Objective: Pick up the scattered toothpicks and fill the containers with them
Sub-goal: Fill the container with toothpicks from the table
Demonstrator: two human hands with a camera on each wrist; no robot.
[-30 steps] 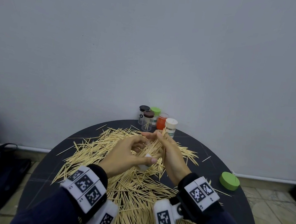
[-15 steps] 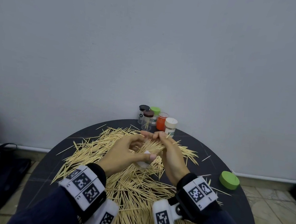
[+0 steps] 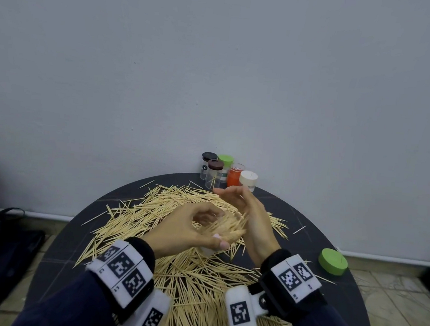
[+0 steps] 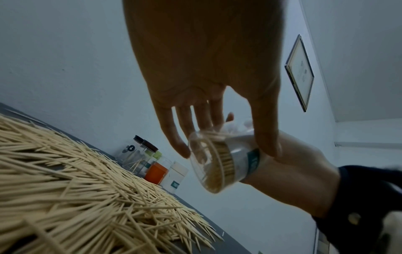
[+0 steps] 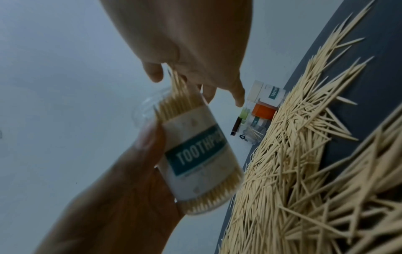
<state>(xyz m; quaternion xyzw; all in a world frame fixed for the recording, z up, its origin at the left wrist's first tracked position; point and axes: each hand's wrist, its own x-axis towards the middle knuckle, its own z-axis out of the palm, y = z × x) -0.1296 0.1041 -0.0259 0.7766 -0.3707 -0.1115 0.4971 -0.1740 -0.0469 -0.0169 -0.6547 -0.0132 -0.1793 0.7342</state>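
Note:
My left hand [image 3: 214,229] grips a clear labelled toothpick container [image 5: 195,154], tilted with its mouth toward my right hand; fingers and thumb wrap its sides [image 4: 224,159]. A bundle of toothpicks [image 3: 228,227] sticks out of the mouth. The right hand [image 3: 241,204] has its fingers spread and straight, and its palm lies against the ends of that bundle [image 5: 178,89]. Scattered toothpicks [image 3: 185,270] cover the round dark table [image 3: 352,302] beneath both hands.
Several small jars stand at the table's far edge by the wall: black-lidded [image 3: 208,165], brown-lidded [image 3: 214,174], green-lidded [image 3: 224,167], orange [image 3: 234,176] and white [image 3: 247,180]. A loose green lid [image 3: 333,261] lies at the right. Dark bags sit on the floor at left.
My right hand's fingers, earlier closed round the bundle at the container's mouth, have straightened and spread. The left hand has tilted the container toward the right palm.

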